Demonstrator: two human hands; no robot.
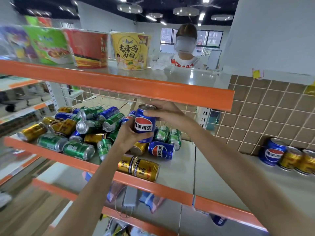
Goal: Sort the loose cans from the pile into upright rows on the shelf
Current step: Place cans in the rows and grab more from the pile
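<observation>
I hold a blue Pepsi can (144, 122) upright above the pile, with both hands on it. My left hand (131, 136) cups its lower side. My right hand (166, 113) grips its upper part from the right. Below lies the pile of cans (81, 130), green, gold and blue, lying on their sides on the middle shelf (180, 167). Two gold cans (139, 166) lie near the front edge and a blue can (161, 149) lies just behind them. At the right end stands an upright row (288, 156) of one blue can and two gold ones against the tiled wall.
The upper shelf's orange edge (119, 82) overhangs close above the held can; instant noodle cups (130, 51) stand on it. A person (185, 46) stands behind the rack. A wire grid (105, 97) backs the pile. Bags (150, 200) lie on the shelf below.
</observation>
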